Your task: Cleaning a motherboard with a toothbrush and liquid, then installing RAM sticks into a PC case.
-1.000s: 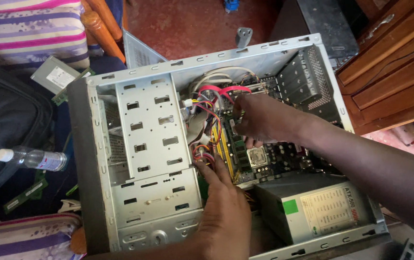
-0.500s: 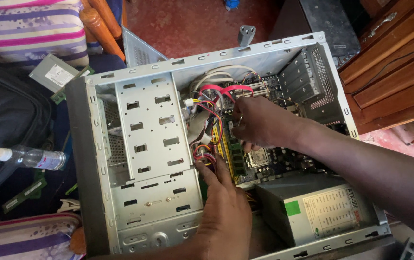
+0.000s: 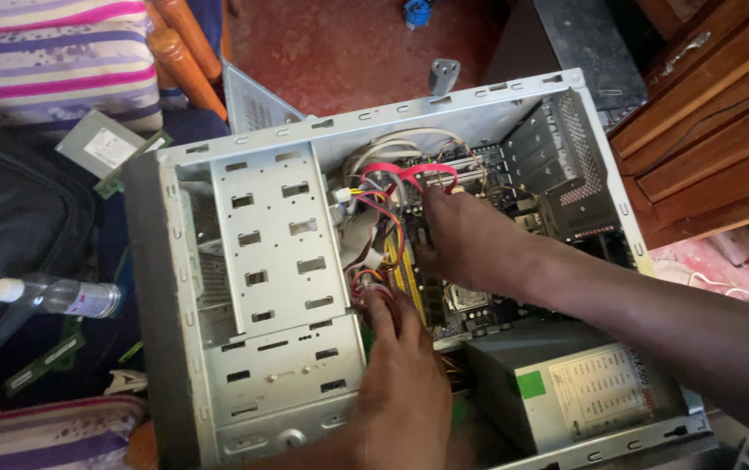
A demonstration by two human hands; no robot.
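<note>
Lying open on its side, a computer case (image 3: 244,287) was being worked on, left hand (image 3: 405,383) fingertips pressed among loose wires (image 3: 383,218), right hand (image 3: 461,239) curled around the still-seated circuit board (image 3: 470,300).

Your bare left hand (image 3: 400,383) and right hand (image 3: 461,239) reach into a computer case (image 3: 270,235) of matt grey sheet metal, punched with slots. Cables (image 3: 392,187) are glossy red and yellow plastic. The power supply (image 3: 583,392) is dull metal with a paper label. The cabinet (image 3: 714,104) is polished wood; the bottle (image 3: 57,294) is clear plastic.
</note>
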